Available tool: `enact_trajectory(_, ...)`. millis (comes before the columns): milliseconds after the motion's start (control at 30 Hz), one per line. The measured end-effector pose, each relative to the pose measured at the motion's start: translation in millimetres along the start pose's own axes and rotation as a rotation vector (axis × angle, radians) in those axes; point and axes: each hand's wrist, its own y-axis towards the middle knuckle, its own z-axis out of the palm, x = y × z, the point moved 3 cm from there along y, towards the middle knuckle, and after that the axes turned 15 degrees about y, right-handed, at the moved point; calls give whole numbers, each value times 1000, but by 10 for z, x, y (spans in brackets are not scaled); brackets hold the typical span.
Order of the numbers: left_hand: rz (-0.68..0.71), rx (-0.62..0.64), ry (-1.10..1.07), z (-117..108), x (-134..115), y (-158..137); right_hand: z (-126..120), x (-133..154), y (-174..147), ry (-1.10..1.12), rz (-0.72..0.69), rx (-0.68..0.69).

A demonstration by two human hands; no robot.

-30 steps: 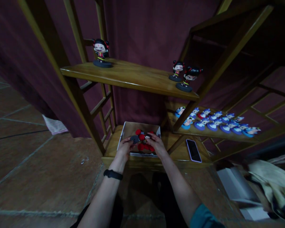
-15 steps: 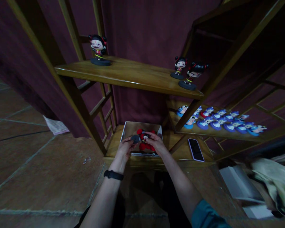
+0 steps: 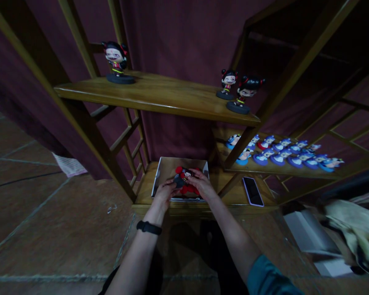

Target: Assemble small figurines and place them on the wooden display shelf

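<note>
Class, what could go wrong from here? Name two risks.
The small black-and-red figurine with a grey disc base, between the left hand and right hand at the open cardboard box, might slip onto the red things inside. The black phone, near the brown wooden ledge's front edge, could be nudged off.

Two hands, one left hand (image 3: 164, 191) and one right hand (image 3: 203, 186), share one figurine (image 3: 183, 177). Beneath them sits one open box (image 3: 167, 167); the red pieces (image 3: 189, 189) in it are too covered by the fingers to count. One wristband (image 3: 149, 228) circles the left wrist. Above the hands, one shelf (image 3: 166, 95) bears three black-haired figures: one up left (image 3: 115, 57), two up right (image 3: 245, 92). Right of the hands are one phone (image 3: 252, 191) and, beyond, about twelve small blue-and-white figures (image 3: 281, 155), one with a red base (image 3: 261, 146).
</note>
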Motion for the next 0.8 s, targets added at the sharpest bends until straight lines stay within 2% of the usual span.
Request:
enact_trajectory(467, 24, 140, -53, 29, 60, 28, 65, 15, 20, -274, -146, 51)
enact_trajectory(800, -17, 59, -130, 23, 30, 11, 32, 1, 3, -220, -127, 44)
